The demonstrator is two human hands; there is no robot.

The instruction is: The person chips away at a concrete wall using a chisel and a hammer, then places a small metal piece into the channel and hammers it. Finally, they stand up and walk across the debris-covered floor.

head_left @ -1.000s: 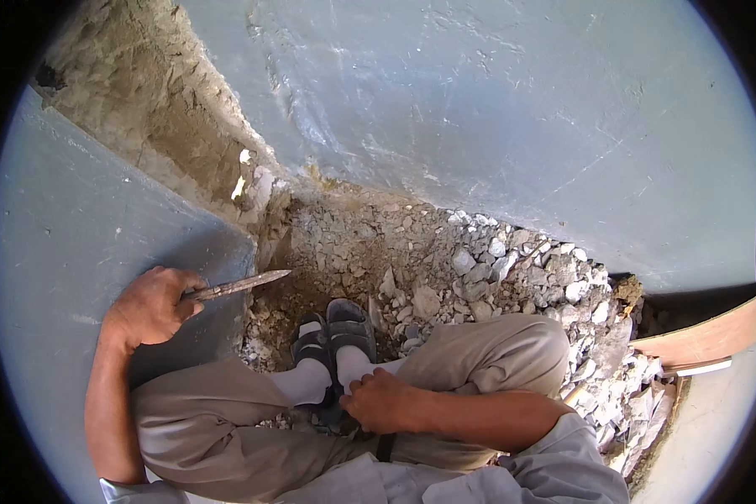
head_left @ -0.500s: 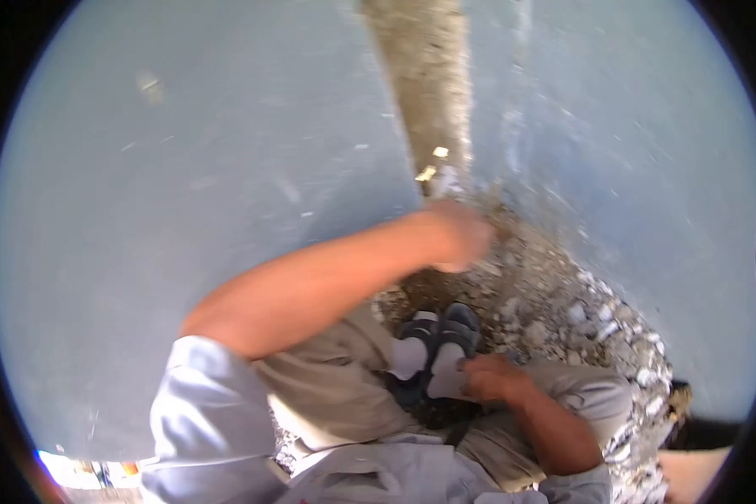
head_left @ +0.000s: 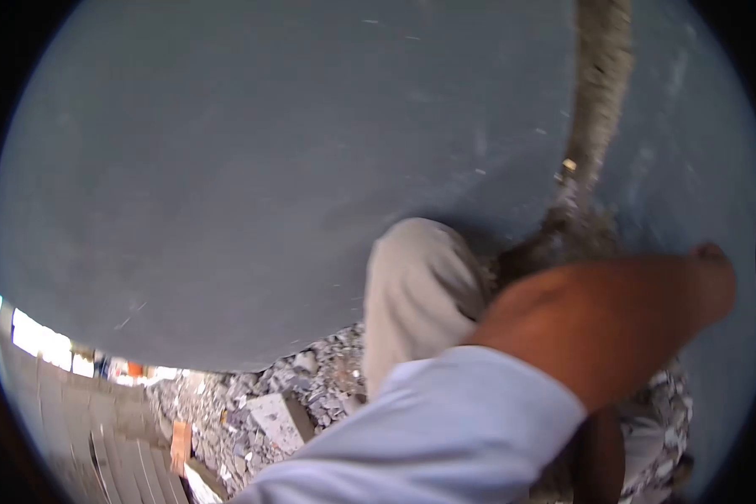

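My left hand (head_left: 716,281) is at the right side of the view, at the end of my bent forearm, in front of the right grey-blue wall surface (head_left: 672,151). Its fingers are blurred, and I cannot make out anything held in it. Only part of my right forearm (head_left: 601,458) shows below my left arm; the right hand is hidden. Left of my raised hand, a rough brown strip (head_left: 601,92) runs between the two grey-blue surfaces. A small yellowish bit (head_left: 569,165) sits low on this strip.
A large grey-blue wall (head_left: 227,185) fills the left and middle. My bent knee (head_left: 424,269) is close to it. Rubble (head_left: 206,403) covers the ground, with a pale concrete block (head_left: 280,422) and an orange-brown brick piece (head_left: 181,447). Grey boards or blocks (head_left: 109,428) lie at lower left.
My view has turned left, so the strip now appears further right. My left hand has gone from beside the strip's base to the far right. My right hand and shoes have dropped from sight.
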